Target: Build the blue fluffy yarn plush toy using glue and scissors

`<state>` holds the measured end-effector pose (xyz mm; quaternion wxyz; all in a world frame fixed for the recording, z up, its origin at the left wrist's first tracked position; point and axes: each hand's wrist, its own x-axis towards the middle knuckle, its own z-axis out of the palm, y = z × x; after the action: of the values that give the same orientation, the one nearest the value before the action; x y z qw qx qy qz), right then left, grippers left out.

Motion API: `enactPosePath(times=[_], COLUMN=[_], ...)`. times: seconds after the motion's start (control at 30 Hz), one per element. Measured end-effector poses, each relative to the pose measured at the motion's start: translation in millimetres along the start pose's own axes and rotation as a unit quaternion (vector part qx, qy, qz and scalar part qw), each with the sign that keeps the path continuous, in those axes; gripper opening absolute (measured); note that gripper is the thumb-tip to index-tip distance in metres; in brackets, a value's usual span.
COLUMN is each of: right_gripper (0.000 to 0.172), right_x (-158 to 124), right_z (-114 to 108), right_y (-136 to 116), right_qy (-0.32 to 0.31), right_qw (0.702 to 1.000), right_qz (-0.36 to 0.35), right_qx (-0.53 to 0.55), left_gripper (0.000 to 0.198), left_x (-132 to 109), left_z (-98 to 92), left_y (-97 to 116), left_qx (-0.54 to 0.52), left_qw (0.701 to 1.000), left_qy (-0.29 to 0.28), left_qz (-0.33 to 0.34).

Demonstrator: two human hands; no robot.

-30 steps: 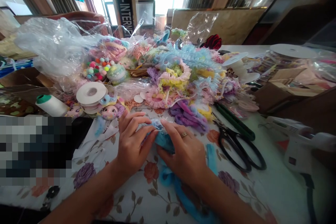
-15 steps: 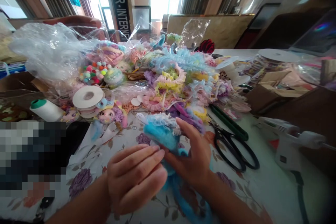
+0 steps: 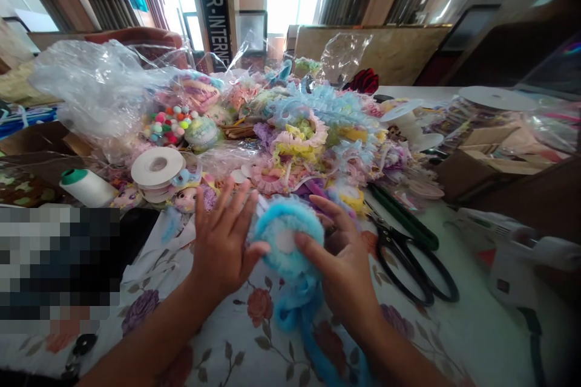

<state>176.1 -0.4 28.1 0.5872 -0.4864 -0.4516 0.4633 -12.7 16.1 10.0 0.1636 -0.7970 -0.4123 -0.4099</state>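
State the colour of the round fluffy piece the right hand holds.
Round fluffy piece: blue with a whitish centre, best in the head view.

A fluffy round blue piece (image 3: 290,239), brighter along its upper rim and with a whitish disc (image 3: 284,242) at its centre, sits in the right hand (image 3: 340,254), thumb on its face, just beside the spread left hand (image 3: 222,242). A soft blue strip (image 3: 305,311) trails, looped, below the right hand's thumb.
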Motion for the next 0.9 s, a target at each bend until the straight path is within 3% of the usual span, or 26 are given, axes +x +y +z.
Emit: enactPosePath(times=[0.07,0.1,0.2,0.27,0.4,0.47,0.5,0.57,0.63,0.67,0.73,0.8,0.9], right_gripper=[0.061,0.062,0.061,0.060,0.065,0.066,0.066,0.066,0.065,0.064,0.066,0.068,0.068], right_x=[3.7,4.3,3.4,3.0,7.0,9.6,10.5,11.0,10.7,10.6,11.0,12.4,15.3], right_z=[0.4,0.9,2.3,2.4,0.1,-1.1,-1.4,-1.7,-1.5,-1.4,-1.4,-1.9,-2.6], right_y=[-2.1,-2.2,-0.2,1.0,0.7,0.4,0.4,0.8,1.2,1.3,1.2,1.0,1.5], right_qy=[0.013,0.017,0.012,-0.001,-0.003,0.006,0.009,0.007,-0.003,-0.009,-0.012,-0.003,0.011], right_qw=[0.999,0.999,0.999,0.998,0.997,0.997,0.997,0.998,0.998,0.997,0.996,0.993,0.987], right_qz=[0.035,0.042,0.050,0.056,0.068,0.066,0.064,0.063,0.067,0.072,0.081,0.092,0.113], right_qx=[0.027,0.030,0.012,0.004,0.032,0.041,0.041,0.029,0.016,0.015,0.032,0.070,0.111], left_gripper=[0.066,0.067,0.061,0.056,0.070,0.070,0.072,0.076,0.070,0.067,0.066,0.068,0.054], left_x=[0.3,0.1,-1.0,-0.9,0.8,1.4,1.5,1.3,0.7,0.2,-0.6,-1.4,-1.2], left_z=[-0.9,-1.0,1.0,3.4,4.1,2.1,1.3,0.9,2.8,4.4,7.5,9.3,8.4], left_y=[0.7,3.8,16.5,19.4,5.4,-0.2,-0.1,5.0,11.8,13.4,10.8,2.0,-9.7], left_qx=[0.015,0.014,-0.014,-0.038,-0.020,-0.012,-0.013,-0.028,-0.057,-0.058,-0.040,-0.025,-0.047], left_qw=[0.999,0.999,0.980,0.976,0.996,1.000,1.000,0.995,0.983,0.981,0.989,0.998,0.997], left_qy=[0.028,0.045,0.068,0.005,-0.039,-0.008,0.017,0.050,0.014,-0.015,-0.041,-0.055,0.005], left_qz=[-0.024,0.002,0.184,0.217,0.082,0.019,0.016,0.081,0.175,0.182,0.136,0.034,-0.055])
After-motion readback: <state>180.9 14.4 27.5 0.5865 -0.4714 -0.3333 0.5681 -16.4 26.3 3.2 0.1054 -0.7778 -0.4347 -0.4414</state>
